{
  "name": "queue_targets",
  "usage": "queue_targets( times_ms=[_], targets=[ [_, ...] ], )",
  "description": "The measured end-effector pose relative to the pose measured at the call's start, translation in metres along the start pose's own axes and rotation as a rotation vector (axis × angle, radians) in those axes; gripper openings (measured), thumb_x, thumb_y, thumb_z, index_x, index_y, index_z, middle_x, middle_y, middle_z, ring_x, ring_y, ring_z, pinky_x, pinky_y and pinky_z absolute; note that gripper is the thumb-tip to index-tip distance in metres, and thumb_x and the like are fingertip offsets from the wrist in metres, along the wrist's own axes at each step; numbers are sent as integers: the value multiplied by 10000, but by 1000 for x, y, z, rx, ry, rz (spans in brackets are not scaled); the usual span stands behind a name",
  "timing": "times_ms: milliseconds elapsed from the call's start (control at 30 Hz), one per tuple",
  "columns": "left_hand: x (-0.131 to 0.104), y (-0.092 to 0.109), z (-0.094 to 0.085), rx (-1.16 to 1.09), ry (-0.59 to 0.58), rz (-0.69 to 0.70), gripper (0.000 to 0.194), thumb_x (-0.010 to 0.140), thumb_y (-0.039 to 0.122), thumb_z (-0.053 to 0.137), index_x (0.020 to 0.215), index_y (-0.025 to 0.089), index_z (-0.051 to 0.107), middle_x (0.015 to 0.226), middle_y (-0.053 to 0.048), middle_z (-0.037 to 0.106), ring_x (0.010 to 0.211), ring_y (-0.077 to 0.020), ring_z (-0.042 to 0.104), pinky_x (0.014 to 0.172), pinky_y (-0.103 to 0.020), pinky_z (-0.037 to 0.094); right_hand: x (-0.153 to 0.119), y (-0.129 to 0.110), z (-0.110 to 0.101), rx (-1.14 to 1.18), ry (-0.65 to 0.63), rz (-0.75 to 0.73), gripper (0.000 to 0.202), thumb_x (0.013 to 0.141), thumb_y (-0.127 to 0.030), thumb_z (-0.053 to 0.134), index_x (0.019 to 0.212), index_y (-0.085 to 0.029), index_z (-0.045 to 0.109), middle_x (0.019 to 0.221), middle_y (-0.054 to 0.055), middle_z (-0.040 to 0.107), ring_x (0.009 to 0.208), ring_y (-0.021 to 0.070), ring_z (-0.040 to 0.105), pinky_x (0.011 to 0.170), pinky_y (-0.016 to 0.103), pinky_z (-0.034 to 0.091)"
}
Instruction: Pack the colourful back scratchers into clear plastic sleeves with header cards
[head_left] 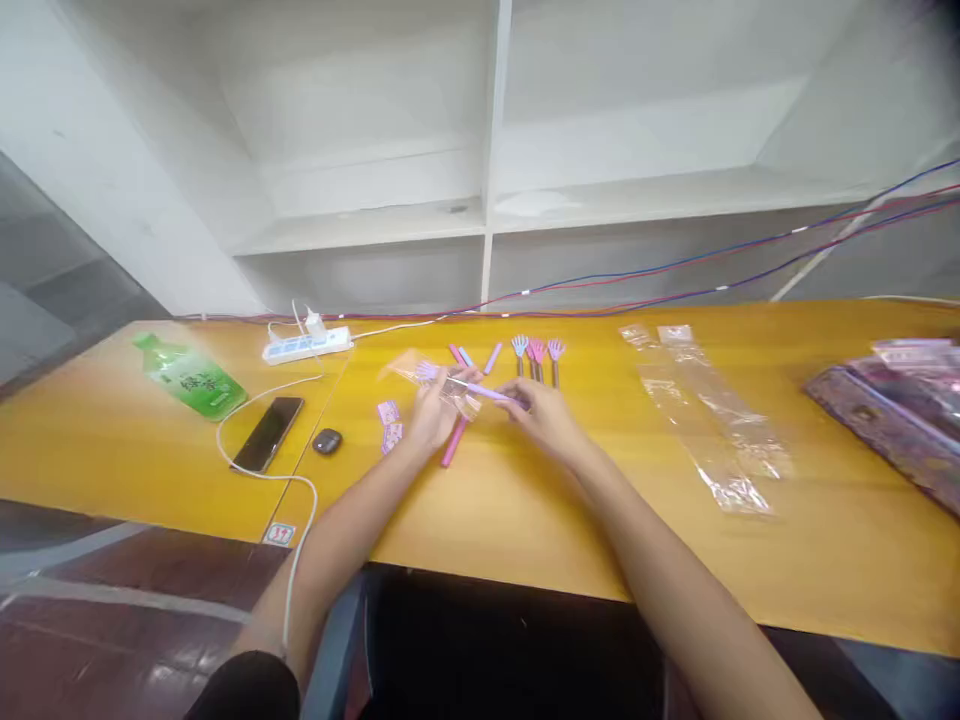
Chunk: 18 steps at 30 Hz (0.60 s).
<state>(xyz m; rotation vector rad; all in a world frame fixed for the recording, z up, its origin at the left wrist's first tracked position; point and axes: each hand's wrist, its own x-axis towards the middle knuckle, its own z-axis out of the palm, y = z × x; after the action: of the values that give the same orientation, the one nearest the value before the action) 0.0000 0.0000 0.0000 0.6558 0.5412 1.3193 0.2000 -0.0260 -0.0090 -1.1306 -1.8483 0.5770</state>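
Lavender back scratcher (491,392) held above the mid-table, claw end toward nine o'clock, handle end toward three. Left hand (429,412): thumb and fingers pinched on the clear plastic sleeve (466,405) around the claw end; how much shaft it covers, can't tell. Right hand (544,408): fingertips clamped on the handle. Judged light and stiff, smooth enough to slide; film limp, slippery, easily torn. Best hold probably the handle; claw tines likely the weak point.

Surface: yellow wood-toned table (525,520), smooth sheen. From the hands, bunched back scratchers (536,352) at two o'clock, flat clear bags (726,405) at three, black phone (268,433) at nine. Room: white shelving (492,130) at twelve, red and blue cables (589,278) below.
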Motion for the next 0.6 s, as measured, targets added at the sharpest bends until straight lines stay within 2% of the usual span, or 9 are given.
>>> queue_targets(
  times_ms=[100, 200, 333, 600],
  targets=[
    [-9, -16, 5, 30, -4, -65, 233, 989, 334, 650, 1011, 121, 740, 1105, -139, 795, 1085, -244, 746, 952, -347, 562, -2, -8, 10, 41, 6, -11, 250, 973, -473, 634, 956, -224, 634, 860, 53, 736, 737, 201, 665, 696, 313, 504],
    [-13, -22, 7, 49, -4, -92, 235, 983, 332, 661, 1026, 116, 744, 1115, -144, 793, 1097, -244, 740, 949, -342, 558, -5, -15, 14, 21, 6, 17, 265, 965, -489, 649, 927, -231, 605, 882, 51, 736, 740, 197, 662, 688, 311, 504],
    [-9, -16, 5, 25, 9, -99, 252, 986, 349, 660, 1057, 118, 732, 1129, -153, 790, 1084, -258, 747, 993, -389, 550, -7, -21, 8, -27, -38, 30, 214, 976, -437, 646, 987, -228, 607, 918, 50, 740, 718, 182, 652, 673, 302, 501],
    [1, -7, -3, -53, 72, -74, 236, 1020, 334, 603, 1008, 119, 702, 1034, -120, 799, 912, -208, 773, 955, -372, 582, -4, -24, -5, -7, -160, -110, 206, 1002, -336, 615, 1169, -238, 684, 965, 45, 725, 747, 170, 651, 687, 292, 504]
  ],
)
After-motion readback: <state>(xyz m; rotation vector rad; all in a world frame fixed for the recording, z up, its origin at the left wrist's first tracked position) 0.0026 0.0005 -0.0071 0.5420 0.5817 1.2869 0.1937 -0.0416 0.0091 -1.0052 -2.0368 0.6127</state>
